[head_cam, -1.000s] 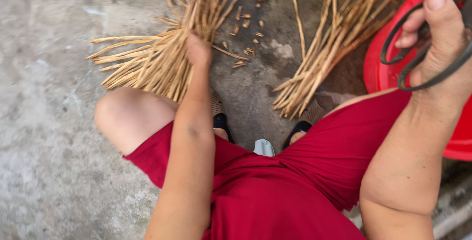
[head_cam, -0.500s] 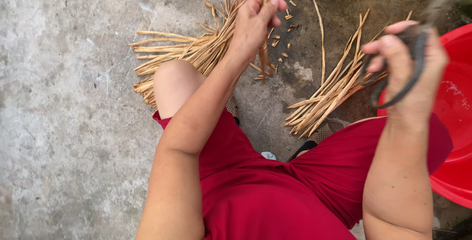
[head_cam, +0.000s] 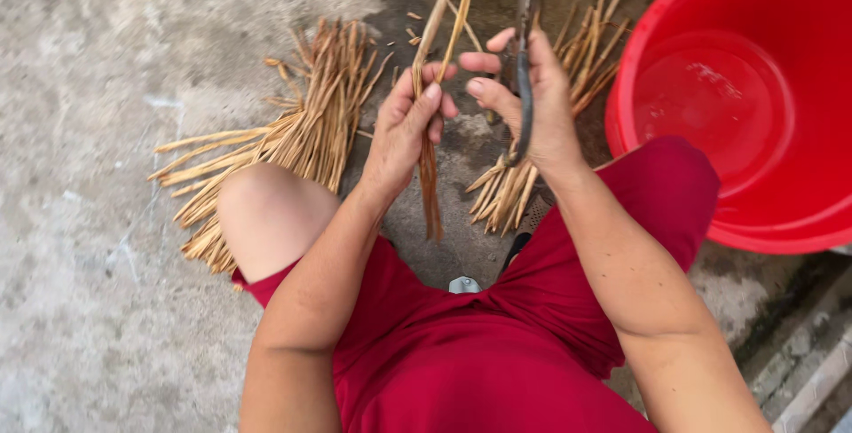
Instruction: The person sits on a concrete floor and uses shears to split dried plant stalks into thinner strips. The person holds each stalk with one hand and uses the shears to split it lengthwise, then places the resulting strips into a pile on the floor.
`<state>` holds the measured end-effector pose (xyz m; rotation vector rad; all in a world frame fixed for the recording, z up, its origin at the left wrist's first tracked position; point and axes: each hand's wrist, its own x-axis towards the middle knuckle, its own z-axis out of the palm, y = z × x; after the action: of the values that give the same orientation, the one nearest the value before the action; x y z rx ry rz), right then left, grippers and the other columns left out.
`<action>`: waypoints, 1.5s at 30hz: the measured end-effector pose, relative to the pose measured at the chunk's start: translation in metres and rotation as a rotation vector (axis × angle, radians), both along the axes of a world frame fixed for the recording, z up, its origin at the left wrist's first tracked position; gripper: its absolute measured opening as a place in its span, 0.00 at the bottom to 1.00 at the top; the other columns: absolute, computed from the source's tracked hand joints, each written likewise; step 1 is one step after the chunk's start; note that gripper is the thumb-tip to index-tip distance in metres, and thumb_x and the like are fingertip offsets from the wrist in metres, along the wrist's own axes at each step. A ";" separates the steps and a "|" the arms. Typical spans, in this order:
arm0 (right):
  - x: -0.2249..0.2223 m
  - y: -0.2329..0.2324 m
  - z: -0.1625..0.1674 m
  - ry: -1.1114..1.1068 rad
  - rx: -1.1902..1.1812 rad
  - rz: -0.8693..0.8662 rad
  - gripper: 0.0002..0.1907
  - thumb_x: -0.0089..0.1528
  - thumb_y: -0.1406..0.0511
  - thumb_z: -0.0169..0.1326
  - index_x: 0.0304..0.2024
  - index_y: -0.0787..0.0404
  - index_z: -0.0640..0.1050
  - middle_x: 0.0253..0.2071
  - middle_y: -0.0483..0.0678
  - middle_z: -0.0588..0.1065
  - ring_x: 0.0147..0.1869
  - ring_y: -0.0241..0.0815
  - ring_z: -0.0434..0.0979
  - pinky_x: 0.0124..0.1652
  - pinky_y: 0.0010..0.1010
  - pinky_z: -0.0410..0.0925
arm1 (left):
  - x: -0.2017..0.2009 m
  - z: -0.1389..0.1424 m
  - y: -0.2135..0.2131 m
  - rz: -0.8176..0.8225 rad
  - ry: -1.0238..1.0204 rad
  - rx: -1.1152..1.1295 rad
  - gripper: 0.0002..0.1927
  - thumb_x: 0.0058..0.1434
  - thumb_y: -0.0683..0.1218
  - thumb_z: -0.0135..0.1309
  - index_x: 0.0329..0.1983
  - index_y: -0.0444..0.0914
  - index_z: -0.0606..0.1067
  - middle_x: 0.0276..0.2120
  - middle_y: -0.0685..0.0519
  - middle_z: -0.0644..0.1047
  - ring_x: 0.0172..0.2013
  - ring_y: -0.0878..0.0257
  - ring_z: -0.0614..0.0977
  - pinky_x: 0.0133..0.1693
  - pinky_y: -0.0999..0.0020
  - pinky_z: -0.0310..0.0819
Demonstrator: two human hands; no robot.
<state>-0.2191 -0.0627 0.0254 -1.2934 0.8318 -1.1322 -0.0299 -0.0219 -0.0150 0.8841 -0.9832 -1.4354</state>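
Two hands meet over the person's knees. The left hand (head_cam: 404, 127) pinches a few dry yellow stalks (head_cam: 432, 87) near their middle, upright, so both ends hang free. The right hand (head_cam: 528, 100) is curled round dark scissors (head_cam: 524, 87), blades pointing up beside the stalks, thumb reaching towards them. On the concrete floor (head_cam: 80, 69), a fanned pile of stalks (head_cam: 284, 140) lies left of the bare knee and a smaller bundle (head_cam: 532, 158) lies right, both within reach. A red tub (head_cam: 674, 25) sits close by the right thigh, a little water in it.

Dry, matt, fibrous straw stalks (head_cam: 311, 122), glossy smooth red plastic tub (head_cam: 754, 105), rough grey concrete floor (head_cam: 98, 60), red cloth shorts (head_cam: 479, 362)
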 end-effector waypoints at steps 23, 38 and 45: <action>0.012 0.017 -0.034 0.155 -0.117 0.176 0.22 0.62 0.68 0.67 0.53 0.57 0.70 0.41 0.41 0.79 0.47 0.32 0.82 0.47 0.27 0.75 | 0.002 0.001 -0.021 -0.085 0.365 0.135 0.29 0.74 0.54 0.51 0.71 0.32 0.65 0.54 0.44 0.79 0.51 0.60 0.82 0.55 0.62 0.81; 0.010 0.017 -0.023 0.098 -0.054 0.170 0.16 0.63 0.67 0.65 0.49 0.56 0.73 0.40 0.38 0.72 0.46 0.31 0.76 0.50 0.23 0.73 | -0.002 0.013 -0.016 0.007 0.224 0.026 0.08 0.72 0.41 0.57 0.52 0.35 0.75 0.50 0.49 0.80 0.48 0.65 0.82 0.48 0.69 0.82; 0.012 0.005 -0.020 0.208 -0.044 0.116 0.16 0.64 0.63 0.65 0.52 0.55 0.74 0.42 0.42 0.78 0.46 0.33 0.82 0.45 0.23 0.80 | 0.004 0.011 -0.020 0.204 0.106 -0.033 0.08 0.73 0.45 0.54 0.51 0.37 0.72 0.38 0.51 0.82 0.37 0.66 0.83 0.41 0.73 0.80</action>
<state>-0.2068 -0.0574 0.0056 -1.4950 0.8753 -0.9394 -0.0262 -0.0421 -0.0035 0.8502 -0.8115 -1.2752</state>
